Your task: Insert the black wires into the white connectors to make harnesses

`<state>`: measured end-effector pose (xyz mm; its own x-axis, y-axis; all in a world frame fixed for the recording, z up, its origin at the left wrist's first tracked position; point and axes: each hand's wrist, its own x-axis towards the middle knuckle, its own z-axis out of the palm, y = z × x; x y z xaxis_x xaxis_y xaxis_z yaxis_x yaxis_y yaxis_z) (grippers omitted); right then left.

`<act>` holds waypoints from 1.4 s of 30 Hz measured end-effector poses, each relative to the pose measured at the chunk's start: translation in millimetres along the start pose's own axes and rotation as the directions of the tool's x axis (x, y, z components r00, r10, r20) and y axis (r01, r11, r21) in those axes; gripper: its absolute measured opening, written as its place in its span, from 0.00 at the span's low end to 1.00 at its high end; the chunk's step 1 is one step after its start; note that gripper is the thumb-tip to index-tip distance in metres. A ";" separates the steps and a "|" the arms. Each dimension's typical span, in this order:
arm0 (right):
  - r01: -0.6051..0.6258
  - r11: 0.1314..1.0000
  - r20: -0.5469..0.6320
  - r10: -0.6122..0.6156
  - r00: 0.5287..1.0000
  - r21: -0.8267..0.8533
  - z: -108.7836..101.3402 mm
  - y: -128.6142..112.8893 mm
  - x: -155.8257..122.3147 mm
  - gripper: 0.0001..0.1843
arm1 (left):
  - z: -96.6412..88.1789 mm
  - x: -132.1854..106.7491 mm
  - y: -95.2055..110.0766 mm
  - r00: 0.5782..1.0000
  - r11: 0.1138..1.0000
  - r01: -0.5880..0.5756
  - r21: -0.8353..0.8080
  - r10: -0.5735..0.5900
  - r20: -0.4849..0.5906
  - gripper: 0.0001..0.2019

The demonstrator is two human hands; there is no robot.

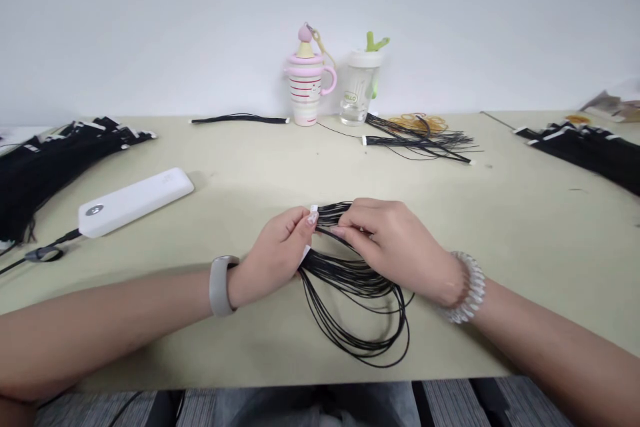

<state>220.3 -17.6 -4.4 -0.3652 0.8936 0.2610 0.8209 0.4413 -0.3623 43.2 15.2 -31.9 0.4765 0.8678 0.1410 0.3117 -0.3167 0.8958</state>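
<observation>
A bundle of thin black wires (357, 303) with a small white connector at its end loops on the pale green table (500, 227) between my hands. My left hand (280, 253) pinches the white connector end, its fingers closed. Closed over the wires just right of that connector, my right hand (395, 243) grips the strands. The loop hangs toward the table's front edge below both hands.
A white power bank (135, 201) with a cable lies at left, beside a pile of black wire bundles (45, 163). Another black pile (590, 147) lies at right. A pink cup (306, 83), a clear bottle (359, 87), loose wires (420, 140) and rubber bands (417, 122) sit at the back.
</observation>
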 end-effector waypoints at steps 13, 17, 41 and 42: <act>0.078 0.991 0.062 -0.072 0.995 -0.106 -9.2 2.9 -1.0 0.12 | 0.7 0.5 -0.1 0.999 1.000 -0.011 -0.027 0.012 0.050 0.19; 0.080 0.990 0.077 -0.071 0.995 -0.115 -8.9 3.4 -0.2 0.12 | 0.8 0.7 -1.4 0.999 1.000 -0.017 -0.018 0.017 0.050 0.18; 0.062 0.991 0.063 -0.055 0.997 -0.120 -11.0 1.5 0.5 0.13 | 0.5 0.8 -1.7 0.998 0.999 -0.025 -0.023 0.026 0.050 0.19; 0.058 0.992 0.063 -0.051 0.997 -0.115 -11.1 1.5 0.4 0.13 | 0.6 0.6 -1.7 0.998 0.999 -0.027 -0.020 0.028 0.048 0.19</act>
<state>226.2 -17.5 5.1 -0.4333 0.8735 0.2219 0.8434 0.4798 -0.2416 43.5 16.0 -33.6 0.5239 0.8393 0.1454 0.2826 -0.3323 0.8998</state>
